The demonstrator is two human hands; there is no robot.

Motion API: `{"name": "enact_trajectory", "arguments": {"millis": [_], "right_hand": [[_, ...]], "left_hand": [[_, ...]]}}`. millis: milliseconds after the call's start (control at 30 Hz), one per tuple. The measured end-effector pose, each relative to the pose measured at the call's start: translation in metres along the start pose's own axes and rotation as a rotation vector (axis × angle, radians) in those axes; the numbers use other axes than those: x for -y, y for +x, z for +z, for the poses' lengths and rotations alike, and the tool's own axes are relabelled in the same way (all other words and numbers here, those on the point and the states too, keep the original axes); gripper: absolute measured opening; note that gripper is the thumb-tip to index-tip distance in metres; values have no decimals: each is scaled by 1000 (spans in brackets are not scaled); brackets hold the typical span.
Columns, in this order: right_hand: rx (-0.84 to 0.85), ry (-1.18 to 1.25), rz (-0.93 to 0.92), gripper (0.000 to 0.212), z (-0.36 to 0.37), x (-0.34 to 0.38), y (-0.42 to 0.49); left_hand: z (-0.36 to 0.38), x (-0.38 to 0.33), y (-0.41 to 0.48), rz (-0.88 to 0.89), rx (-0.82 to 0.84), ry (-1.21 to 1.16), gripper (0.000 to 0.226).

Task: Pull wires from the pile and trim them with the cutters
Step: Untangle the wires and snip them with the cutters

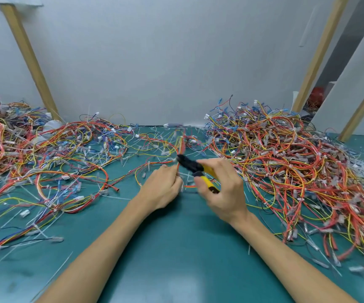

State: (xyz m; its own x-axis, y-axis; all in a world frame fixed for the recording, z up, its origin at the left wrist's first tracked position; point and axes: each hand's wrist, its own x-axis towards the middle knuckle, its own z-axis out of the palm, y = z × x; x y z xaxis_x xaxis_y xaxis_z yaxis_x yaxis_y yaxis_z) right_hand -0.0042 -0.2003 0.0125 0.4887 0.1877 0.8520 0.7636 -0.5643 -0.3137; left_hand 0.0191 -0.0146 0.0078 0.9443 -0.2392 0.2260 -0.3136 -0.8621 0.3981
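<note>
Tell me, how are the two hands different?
The left hand pinches a thin bundle of wires; the right hand grips yellow-handled cutters. The left hand is by the cutters' black tip; the right hand wraps their handles. Both are bare, over the green mat.

A: Work surface?
B: Teal-green mat [176,259], glare patch nr front edge.
A: Behind it?
B: Pale grey-white wall panel [165,62]. Wooden post [30,60] slants across it at left, 2nd post [316,60] at right, 3rd post [362,110] far right.
A: Anything else?
B: White board [351,73] btwn the two right posts. Red lump [315,96] in the gap just beside 2nd post, too blurry to ID.
</note>
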Motion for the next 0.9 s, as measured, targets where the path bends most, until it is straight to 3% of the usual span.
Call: {"name": "enact_trajectory", "arguments": {"millis": [167, 267, 367, 433, 533, 633, 767, 900], "right_hand": [[-97, 96, 425, 38, 2, -5, 6], [-176, 104, 589, 43, -7, -16, 10], [-128, -2, 541, 38, -19, -27, 6], [-53, -40, 492, 32, -21, -29, 3], [80, -96, 440, 26, -16, -28, 1], [210, -139, 431, 27, -12, -27, -2], [334, -162, 456, 30, -13, -32, -6], [347, -147, 470, 31, -17, -38, -5]], "left_hand": [[-1, -1, -8, 139, 22, 169, 28], [-3, 6, -7, 160, 19, 117, 25], [-1, 14, -4, 158, -40, -72, 16], [3, 15, -2, 46, -115, -276, 8], [7, 9, 0, -168, -202, -762, 5], [4, 3, -2, -232, -188, -1186, 4], [-7, 0, -7, -165, -11, -1167, 6], [-9, -5, -7, -134, 73, -1084, 12]]}}
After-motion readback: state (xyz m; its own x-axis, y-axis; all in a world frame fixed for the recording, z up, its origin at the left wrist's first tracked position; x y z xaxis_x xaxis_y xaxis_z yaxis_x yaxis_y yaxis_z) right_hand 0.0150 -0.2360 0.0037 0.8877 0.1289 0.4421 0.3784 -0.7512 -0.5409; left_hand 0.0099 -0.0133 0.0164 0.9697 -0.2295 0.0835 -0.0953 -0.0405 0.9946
